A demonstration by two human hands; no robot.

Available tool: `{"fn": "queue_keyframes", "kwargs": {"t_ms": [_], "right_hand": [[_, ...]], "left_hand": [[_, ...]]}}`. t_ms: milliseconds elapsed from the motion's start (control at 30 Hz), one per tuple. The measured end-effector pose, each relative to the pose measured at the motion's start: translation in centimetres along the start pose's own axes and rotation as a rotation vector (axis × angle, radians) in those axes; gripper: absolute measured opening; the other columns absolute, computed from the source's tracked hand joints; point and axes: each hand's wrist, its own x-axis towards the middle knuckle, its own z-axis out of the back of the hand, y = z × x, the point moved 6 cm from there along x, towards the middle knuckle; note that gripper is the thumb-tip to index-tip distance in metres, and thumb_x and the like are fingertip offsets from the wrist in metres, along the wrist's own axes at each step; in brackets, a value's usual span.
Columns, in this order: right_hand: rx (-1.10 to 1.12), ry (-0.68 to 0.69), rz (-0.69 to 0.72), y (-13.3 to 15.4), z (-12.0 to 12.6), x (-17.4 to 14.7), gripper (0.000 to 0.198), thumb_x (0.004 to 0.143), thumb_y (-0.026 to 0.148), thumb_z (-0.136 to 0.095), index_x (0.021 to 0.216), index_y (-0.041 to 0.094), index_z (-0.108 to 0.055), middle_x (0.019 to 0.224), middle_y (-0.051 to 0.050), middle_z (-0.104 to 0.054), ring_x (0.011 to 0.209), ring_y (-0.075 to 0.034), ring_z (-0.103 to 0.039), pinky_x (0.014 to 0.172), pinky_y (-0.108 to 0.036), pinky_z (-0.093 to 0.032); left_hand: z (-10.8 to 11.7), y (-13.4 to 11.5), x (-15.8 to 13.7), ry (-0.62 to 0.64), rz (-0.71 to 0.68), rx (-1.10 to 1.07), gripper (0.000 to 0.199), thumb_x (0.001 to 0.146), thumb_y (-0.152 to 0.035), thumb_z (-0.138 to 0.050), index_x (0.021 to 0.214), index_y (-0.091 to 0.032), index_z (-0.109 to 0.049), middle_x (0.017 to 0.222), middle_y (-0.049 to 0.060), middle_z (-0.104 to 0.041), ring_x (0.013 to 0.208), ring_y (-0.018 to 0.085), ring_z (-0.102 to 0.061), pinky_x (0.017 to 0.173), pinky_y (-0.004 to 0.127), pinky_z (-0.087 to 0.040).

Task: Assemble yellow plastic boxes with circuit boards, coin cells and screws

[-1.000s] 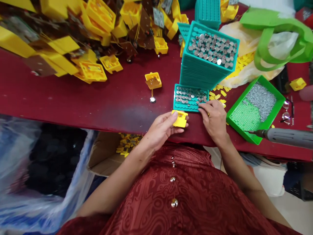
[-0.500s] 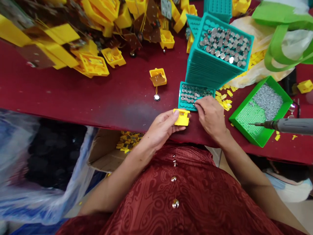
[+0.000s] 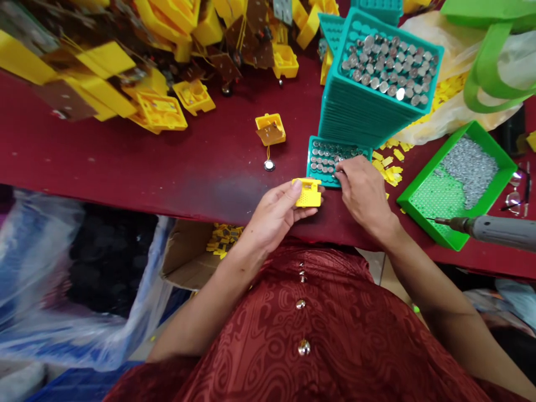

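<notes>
While the yellow housing (image 3: 310, 196) is gripped by the left hand (image 3: 277, 210) above the worktop (image 3: 201, 162), the right hand (image 3: 360, 187) is poised at the small teal tray (image 3: 319, 179), its grip hidden. Rows of metal discs (image 3: 325, 161) are left there; whether any is fitted already cannot be told.

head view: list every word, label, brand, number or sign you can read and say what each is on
No readable text anywhere.
Yellow case in the left hand: no legible lettering.
Round metal discs in the small teal tray by the right hand: any marks are too small to read.
Grey tool: nothing legible on the part in view.
</notes>
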Motion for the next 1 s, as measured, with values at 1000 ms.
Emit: {"fn": "queue_keyframes", "kwargs": {"t_ms": [1000], "right_hand": [[0.241, -0.014, 0.129, 0.4, 1.2, -0.8, 0.027, 0.107, 0.025, -0.05, 0.09, 0.02, -0.07, 0.097, -0.01, -0.07, 0.096, -0.023, -0.063, 0.09, -0.04, -0.054]], "left_hand": [[0.0, 0.1, -0.7, -0.005, -0.042, 0.013, 0.032, 0.092, -0.033, -0.082, 0.12, -0.018, -0.075, 0.119, 0.009, -0.08, 0.104, 0.02, -0.078, 0.091, 0.031, -0.064]]}}
